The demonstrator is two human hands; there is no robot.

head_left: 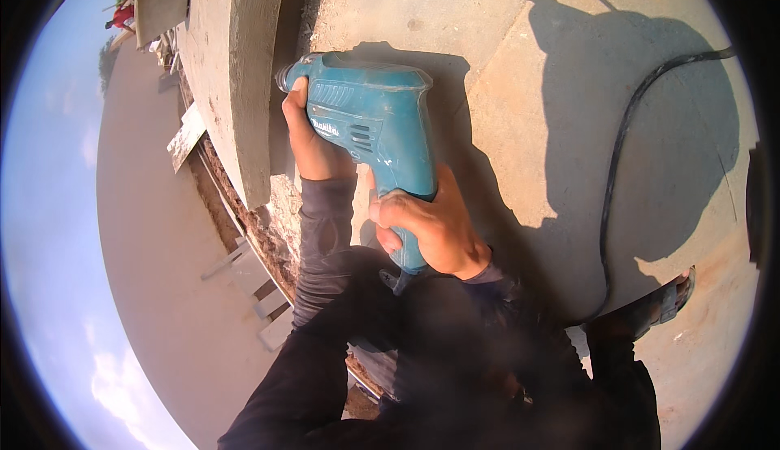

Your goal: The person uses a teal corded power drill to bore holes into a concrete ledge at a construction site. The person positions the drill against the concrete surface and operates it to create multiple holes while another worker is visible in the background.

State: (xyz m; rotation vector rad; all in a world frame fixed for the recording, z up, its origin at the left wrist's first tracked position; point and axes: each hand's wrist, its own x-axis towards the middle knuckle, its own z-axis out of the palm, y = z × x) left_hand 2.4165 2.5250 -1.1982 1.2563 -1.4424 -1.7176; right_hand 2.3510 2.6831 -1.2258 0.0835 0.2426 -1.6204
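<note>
1. Dark sleeves and knee, 6 o'clock, nearest the lens; you're crouched over the work, so little room to shift back.
2. Right hand [435, 226], centre frame: fingers wrapped fully round the grip of the teal power drill [378, 121], closed tight. Can't tell whether a finger is on the trigger.
3. Left hand [313, 137], approx 11 o'clock of the right: clasped on the drill's front body, thumb up by the nose.
4. Drill nose points approx 10 o'clock into the concrete slab edge [252, 84]; bit hidden.
5. Risk, my read: if the bit binds, the body could twist; left thumb sits close to the nose.
6. Black cable [621, 141], 3 o'clock, trails past the sandalled foot [650, 308]; snag or trip likely if you step back.
7. Edge: slab lip drops off toward 9 o'clock, ground far below. Lean that way and you could overbalance.
8. Open room: flat concrete deck [520, 35], 12 to 3 o'clock.
</note>
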